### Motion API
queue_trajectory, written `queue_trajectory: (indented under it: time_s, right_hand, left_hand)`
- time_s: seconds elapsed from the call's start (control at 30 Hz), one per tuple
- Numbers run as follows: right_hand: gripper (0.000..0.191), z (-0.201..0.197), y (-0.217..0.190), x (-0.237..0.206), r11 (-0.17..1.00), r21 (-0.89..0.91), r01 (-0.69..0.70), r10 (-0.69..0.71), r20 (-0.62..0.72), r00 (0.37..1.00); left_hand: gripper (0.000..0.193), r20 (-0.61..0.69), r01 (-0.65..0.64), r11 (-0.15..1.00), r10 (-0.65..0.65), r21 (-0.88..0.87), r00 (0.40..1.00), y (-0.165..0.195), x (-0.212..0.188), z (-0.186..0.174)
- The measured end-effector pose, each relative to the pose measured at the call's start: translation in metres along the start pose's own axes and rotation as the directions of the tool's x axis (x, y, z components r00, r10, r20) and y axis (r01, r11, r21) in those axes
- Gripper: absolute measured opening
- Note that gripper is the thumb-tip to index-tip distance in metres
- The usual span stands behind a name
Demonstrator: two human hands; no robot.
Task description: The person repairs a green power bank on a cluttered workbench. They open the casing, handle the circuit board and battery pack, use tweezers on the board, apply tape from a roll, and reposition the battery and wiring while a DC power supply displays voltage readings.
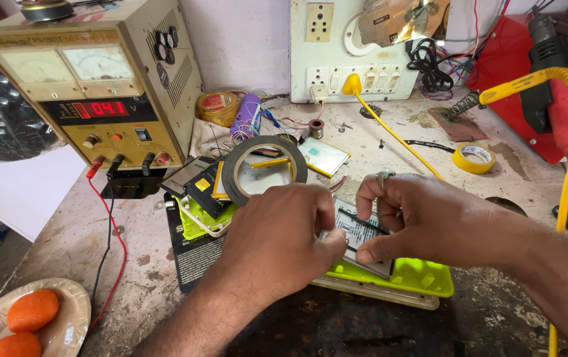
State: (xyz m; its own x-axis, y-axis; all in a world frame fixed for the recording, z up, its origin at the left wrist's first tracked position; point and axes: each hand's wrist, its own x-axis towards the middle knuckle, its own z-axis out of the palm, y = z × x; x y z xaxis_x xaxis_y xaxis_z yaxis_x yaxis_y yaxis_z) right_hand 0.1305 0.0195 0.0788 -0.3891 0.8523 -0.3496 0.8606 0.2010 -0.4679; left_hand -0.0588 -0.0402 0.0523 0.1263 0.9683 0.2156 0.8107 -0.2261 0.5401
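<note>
Stained workbench (132,277), cluttered with repair gear. Both hands meet over a lime-green tray (422,277), which serves as a raised work rest. Left hand (277,238) and right hand (422,218) each pinch a small flat battery pack (363,238), fingers closed on its edges, steadying it above the tray. Tape roll (264,170) just behind; bench power supply (92,86) far left.

Both hands — left hand (277,231), right hand (422,218) — pinch a flat phone battery (361,233) over a green tray (416,277) on the workbench (132,264).
</note>
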Motion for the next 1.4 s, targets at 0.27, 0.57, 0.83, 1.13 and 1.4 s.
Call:
queue_trajectory:
  time_s: [0.27,0.57,0.83,1.13,1.4]
  right_hand:
    - [0.078,-0.004,-0.001,-0.002,0.937,-0.347,-0.026,-0.027,-0.146,0.989]
    - [0.056,-0.024,0.022,-0.001,0.968,-0.252,-0.015,0.003,-0.047,0.999]
    - [0.032,-0.019,0.029,0.025,0.986,0.001,0.168,-0.156,-0.369,0.916]
    - [0.027,-0.009,0.027,0.032,0.952,0.105,0.286,-0.224,-0.394,0.891]
    - [0.047,-0.001,0.028,0.025,0.699,-0.150,0.700,-0.633,-0.584,0.507]
  left_hand:
    - [0.037,0.048,0.054,0.997,-0.051,-0.062,0.998,-0.001,-0.001,-0.004]
    - [0.018,-0.268,-0.006,0.999,-0.008,-0.051,0.963,-0.027,0.007,-0.012]
    - [0.051,-0.208,-0.090,0.942,0.164,0.325,0.964,-0.066,0.014,-0.022]
    - [0.021,-0.121,-0.075,0.871,0.151,0.486,0.981,-0.058,0.018,-0.009]
    - [0.036,-0.380,-0.395,0.917,0.348,-0.050,0.857,-0.033,0.010,-0.017]
